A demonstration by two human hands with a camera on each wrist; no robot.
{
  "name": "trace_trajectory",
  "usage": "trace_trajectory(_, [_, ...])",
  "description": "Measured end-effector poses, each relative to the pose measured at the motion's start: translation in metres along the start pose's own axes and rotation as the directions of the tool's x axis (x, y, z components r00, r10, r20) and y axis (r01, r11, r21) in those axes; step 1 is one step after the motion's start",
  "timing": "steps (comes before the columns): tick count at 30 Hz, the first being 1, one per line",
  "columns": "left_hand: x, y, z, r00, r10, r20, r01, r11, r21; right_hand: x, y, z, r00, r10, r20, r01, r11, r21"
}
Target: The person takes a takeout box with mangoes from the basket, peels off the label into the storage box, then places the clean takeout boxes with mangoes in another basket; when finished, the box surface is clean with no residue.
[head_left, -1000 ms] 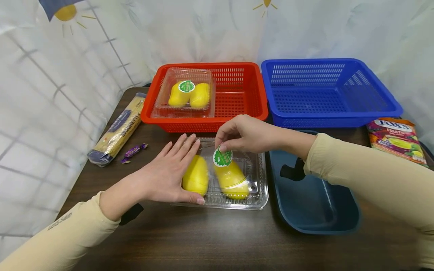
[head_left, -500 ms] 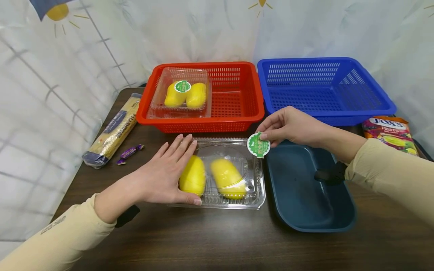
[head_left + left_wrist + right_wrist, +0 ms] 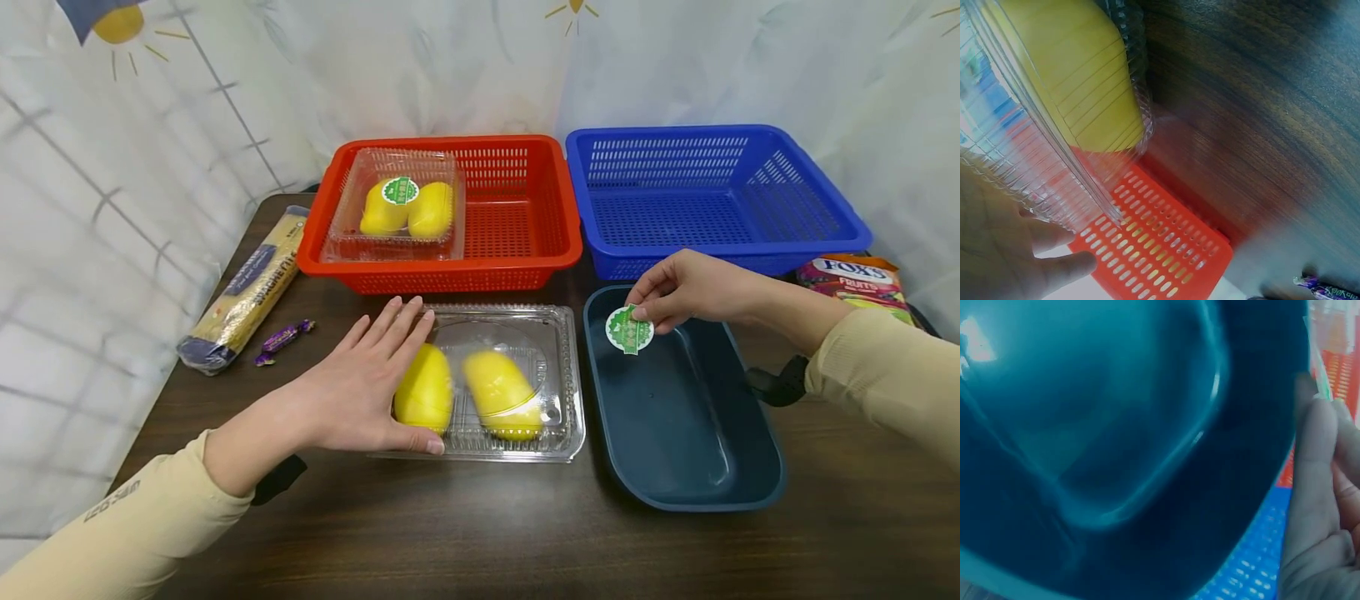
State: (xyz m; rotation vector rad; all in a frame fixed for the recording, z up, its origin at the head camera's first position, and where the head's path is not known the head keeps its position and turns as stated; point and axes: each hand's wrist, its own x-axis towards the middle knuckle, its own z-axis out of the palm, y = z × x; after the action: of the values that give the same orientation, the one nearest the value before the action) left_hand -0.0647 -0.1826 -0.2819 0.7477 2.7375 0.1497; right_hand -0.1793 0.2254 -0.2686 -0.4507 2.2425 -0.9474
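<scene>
A clear plastic clamshell box (image 3: 562, 375) lies on the table with two yellow mangoes (image 3: 504, 396) inside. My left hand (image 3: 360, 379) rests on its left side with fingers straight and spread, covering part of the left mango. In the left wrist view a mango (image 3: 1079, 75) shows through the ribbed wall. My right hand (image 3: 686, 287) pinches a round green-and-white label (image 3: 630, 330) between thumb and fingers. It holds the label over the far left part of a dark blue-grey basin (image 3: 675, 433). In the right wrist view the label is mostly hidden behind the fingers (image 3: 1319, 444).
Behind stand a red basket (image 3: 517, 267) holding another labelled clamshell box (image 3: 397, 208) of mangoes, and a blue basket (image 3: 720, 250). A spaghetti pack (image 3: 247, 287) and a purple wrapped candy (image 3: 285, 340) lie at left. A Fox's candy bag (image 3: 855, 279) lies at right.
My right hand has moved right with the label, from above the clamshell box to over the basin. The label has come off the box lid. My left hand has stayed on the box.
</scene>
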Motion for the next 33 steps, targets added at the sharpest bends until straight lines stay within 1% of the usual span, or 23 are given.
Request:
trace_trajectory(7, [-0.001, -0.001, 0.0, 1.0, -0.001, -0.004, 0.001, 1.0, -0.001, 0.011, -0.003, 0.009, 0.999, -0.016, 0.041, 0.021, 0.99, -0.143])
trace_trajectory(13, [-0.002, -0.001, 0.001, 1.0, 0.005, -0.004, -0.005, 1.0, -0.017, 0.024, -0.003, 0.017, 0.998, -0.004, 0.065, 0.018, 0.977, -0.21])
trace_trajectory(17, [-0.001, -0.001, 0.002, 1.0, 0.01, -0.001, -0.01, 1.0, -0.03, 0.029, -0.002, 0.022, 0.997, 0.001, 0.073, 0.016, 0.972, -0.234])
trace_trajectory(25, [0.0, 0.0, 0.003, 1.0, 0.008, 0.002, -0.008, 0.999, -0.032, 0.031, 0.002, 0.027, 1.0, 0.021, 0.023, -0.015, 0.967, -0.254])
trace_trajectory(33, [-0.001, 0.0, 0.002, 1.0, 0.007, -0.001, -0.007, 1.0, -0.026, 0.029, 0.008, 0.028, 1.0, -0.012, 0.022, 0.017, 0.964, -0.265])
